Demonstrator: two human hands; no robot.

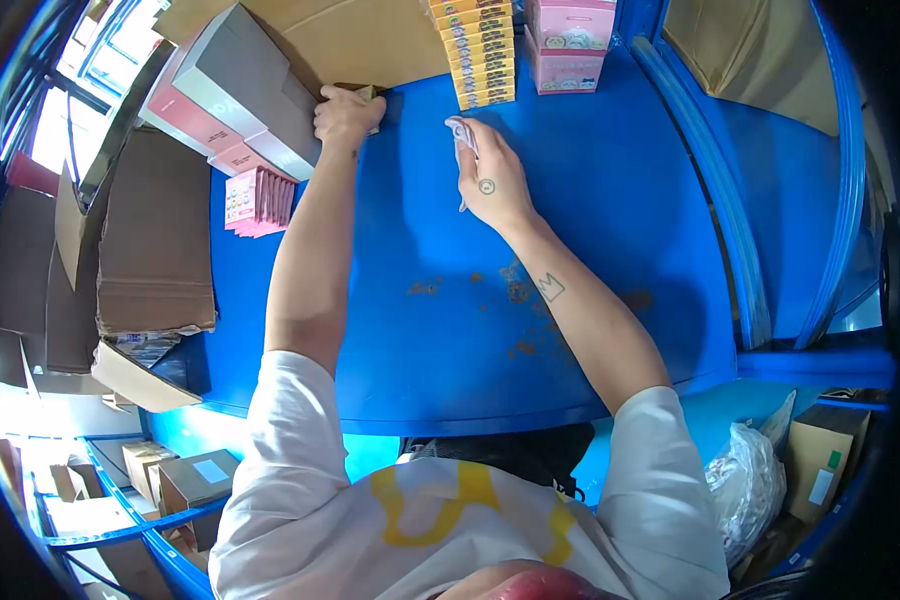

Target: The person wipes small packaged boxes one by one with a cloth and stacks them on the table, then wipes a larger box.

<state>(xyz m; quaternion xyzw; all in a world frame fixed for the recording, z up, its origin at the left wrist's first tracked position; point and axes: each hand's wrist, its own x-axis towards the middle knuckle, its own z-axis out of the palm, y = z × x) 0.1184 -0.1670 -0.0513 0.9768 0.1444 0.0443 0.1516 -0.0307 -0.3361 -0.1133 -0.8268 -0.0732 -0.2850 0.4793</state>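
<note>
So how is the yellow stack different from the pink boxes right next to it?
The yellow stack is made of many thin layers, while the pink boxes are fewer and much thicker. The yellow stack is narrower, the pink boxes wider. Both stand at the far side of the blue table.

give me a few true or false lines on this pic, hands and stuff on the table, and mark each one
1. The table is blue. True.
2. The right hand is empty. False: the right hand holds a thin, pale item.
3. The yellow stack stands left of the pink boxes at the back right. True.
4. The small pink packets lie beside the right forearm. False: the small pink packets are by the left forearm.
5. Both forearms are bare. True.
</note>
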